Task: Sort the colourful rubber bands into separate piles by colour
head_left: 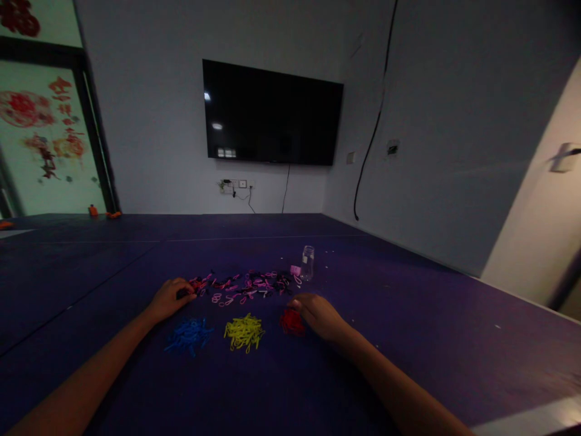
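Small elastic hair bands lie in piles on the dark purple surface. My left hand (173,297) is at the left end of a loose spread of pink, black and red bands (258,283), its fingers curled with a dark gap inside; what they hold is unclear. Over the red band pile (292,322) is my right hand (315,312), thumb and fingers drawn together, their contents hidden. A blue band pile (188,335) lies below my left hand, and a yellow band pile (244,332) sits between the two hands.
A clear bottle (307,264) stands behind my right hand, with a small pink piece (295,270) beside it. The purple surface (136,260) runs back to the wall, where a black television (272,115) hangs. Orange items (93,211) lie far left, near a door.
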The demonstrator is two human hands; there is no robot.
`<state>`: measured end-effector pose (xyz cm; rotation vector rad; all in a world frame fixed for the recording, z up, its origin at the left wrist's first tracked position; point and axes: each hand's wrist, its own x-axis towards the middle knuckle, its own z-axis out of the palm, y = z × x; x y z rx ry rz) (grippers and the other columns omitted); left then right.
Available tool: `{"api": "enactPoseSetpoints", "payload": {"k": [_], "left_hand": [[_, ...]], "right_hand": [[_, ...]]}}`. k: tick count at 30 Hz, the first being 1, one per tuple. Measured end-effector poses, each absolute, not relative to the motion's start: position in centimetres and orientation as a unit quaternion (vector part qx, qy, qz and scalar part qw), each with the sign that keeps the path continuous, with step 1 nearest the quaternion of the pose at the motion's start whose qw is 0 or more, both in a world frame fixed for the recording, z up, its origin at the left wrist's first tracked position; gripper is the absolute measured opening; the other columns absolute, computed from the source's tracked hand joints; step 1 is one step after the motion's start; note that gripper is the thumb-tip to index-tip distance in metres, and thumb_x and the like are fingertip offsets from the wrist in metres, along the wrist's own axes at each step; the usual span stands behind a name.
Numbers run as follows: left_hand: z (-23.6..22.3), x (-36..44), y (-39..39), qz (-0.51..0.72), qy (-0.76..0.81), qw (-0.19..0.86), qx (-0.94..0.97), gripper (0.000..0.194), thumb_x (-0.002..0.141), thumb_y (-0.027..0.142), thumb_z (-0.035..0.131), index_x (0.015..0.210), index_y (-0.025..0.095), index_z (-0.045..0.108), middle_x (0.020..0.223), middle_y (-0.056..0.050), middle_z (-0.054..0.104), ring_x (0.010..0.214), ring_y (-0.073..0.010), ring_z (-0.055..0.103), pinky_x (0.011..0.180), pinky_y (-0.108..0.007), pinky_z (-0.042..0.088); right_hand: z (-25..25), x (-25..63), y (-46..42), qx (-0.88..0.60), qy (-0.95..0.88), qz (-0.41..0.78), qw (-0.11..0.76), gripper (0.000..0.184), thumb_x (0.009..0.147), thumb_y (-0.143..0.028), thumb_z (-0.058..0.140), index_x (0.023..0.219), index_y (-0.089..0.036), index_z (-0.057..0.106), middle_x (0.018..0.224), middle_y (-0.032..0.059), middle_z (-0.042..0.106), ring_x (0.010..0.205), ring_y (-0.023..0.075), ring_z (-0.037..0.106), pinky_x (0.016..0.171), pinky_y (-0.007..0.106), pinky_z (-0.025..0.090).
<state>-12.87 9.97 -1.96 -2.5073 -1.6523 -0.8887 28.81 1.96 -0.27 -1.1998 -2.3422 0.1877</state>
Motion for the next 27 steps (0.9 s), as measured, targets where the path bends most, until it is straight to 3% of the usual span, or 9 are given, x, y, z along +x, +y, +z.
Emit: {"api": "enactPoseSetpoints", "payload": {"k": [16,27], "left_hand": [[-1.5,-12.8,9.4,-0.332,-0.514,-0.008,-0.791,0.029,0.073,0.048,0.056,0.069,0.024,0.070,0.087,-0.005,0.065,0.088,-0.0226,0.058,0.082,-0.036,0.043],[-0.5,-12.3,8.1,-0.406,-0.562,-0.158,-0.704,0.036,0.065,0.054,0.059,0.071,0.021,0.071,0.077,-0.006,0.071,0.072,-0.0226,0.065,0.070,-0.033,0.049]], "right_hand": [[0.0,28.7,1.8,-0.437,-0.861,0.080,0.248,0.051,0.097,-0.045,0.021,0.098,-0.017,0.064,0.090,0.0089,0.066,0.084,0.0181,0.060,0.076,0.028,0.042],[0.0,28.7,1.8,-0.439,-0.859,0.082,0.250,0.048,0.097,-0.043,0.023,0.097,-0.017,0.063,0.088,0.0079,0.065,0.083,0.0181,0.059,0.075,0.028,0.042]]}}
